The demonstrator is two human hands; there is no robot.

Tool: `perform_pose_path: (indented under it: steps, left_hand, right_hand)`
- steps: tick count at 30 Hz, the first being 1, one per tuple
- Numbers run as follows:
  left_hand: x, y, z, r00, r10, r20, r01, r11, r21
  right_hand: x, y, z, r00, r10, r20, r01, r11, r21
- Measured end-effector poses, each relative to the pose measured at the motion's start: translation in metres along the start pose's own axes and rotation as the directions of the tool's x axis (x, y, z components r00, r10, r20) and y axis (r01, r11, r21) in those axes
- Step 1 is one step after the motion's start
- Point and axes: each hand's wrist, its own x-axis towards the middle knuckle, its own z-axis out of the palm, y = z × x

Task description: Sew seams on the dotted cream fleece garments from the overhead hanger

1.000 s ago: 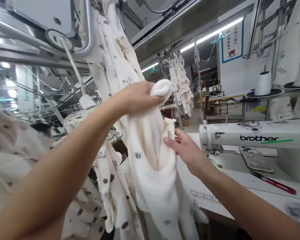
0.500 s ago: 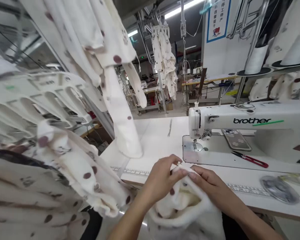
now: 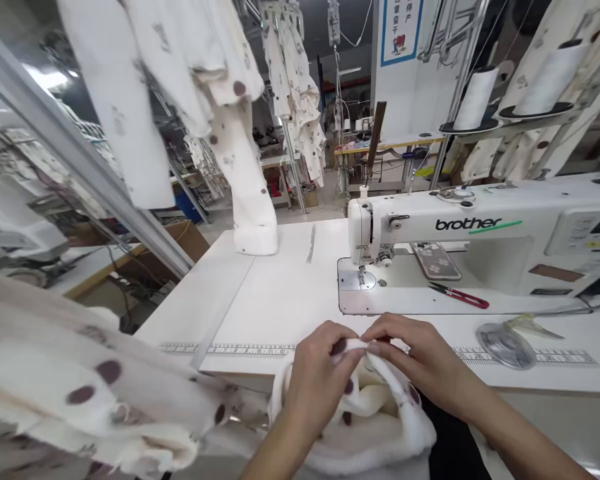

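A cream fleece garment with brown dots (image 3: 365,413) bunches at the near edge of the white sewing table (image 3: 280,293). My left hand (image 3: 317,373) and my right hand (image 3: 420,357) both pinch its top edge, fingertips almost meeting. A white Brother sewing machine (image 3: 460,233) stands just beyond my hands, its needle area at the left end.
Red thread snips (image 3: 460,295) lie on the machine bed. A clear round disc (image 3: 505,343) rests on the table at right. More dotted garments hang overhead (image 3: 240,147) and pile at the left (image 3: 95,380). Thread cones (image 3: 475,97) stand behind the machine.
A second ago my hands were raised on a hanging garment; they came down with a garment to the table's near edge, and my view has tilted down.
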Motion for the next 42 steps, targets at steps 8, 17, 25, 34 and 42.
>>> perform_pose_path:
  steps: [8, 17, 25, 34, 42]
  left_hand:
    - [0.000, -0.008, 0.001, 0.946, 0.311, 0.086, -0.312, 0.950, -0.007]
    - [-0.008, -0.015, 0.012, 0.958, 0.282, -0.057, -0.283, 0.959, -0.016]
    - [-0.004, -0.013, 0.019, 0.954, 0.082, -0.289, -0.117, 0.987, -0.108]
    - [0.015, 0.003, -0.001, 0.999, 0.048, -0.002, -0.048, 0.984, -0.169]
    - [0.061, 0.001, 0.000, 0.987, -0.153, 0.047, 0.160, 0.959, -0.236]
  right_hand:
    - [0.015, 0.014, -0.008, 0.903, 0.256, 0.346, -0.402, 0.791, 0.461]
    - [0.009, 0.025, 0.020, 0.832, 0.374, 0.409, -0.552, 0.625, 0.552]
    - [-0.012, -0.001, 0.027, 0.960, 0.221, -0.173, -0.220, 0.975, 0.026]
    - [0.009, 0.016, 0.007, 0.997, 0.013, -0.081, -0.012, 1.000, 0.012]
    - [0.028, 0.028, 0.003, 0.921, 0.312, -0.232, -0.263, 0.940, 0.218]
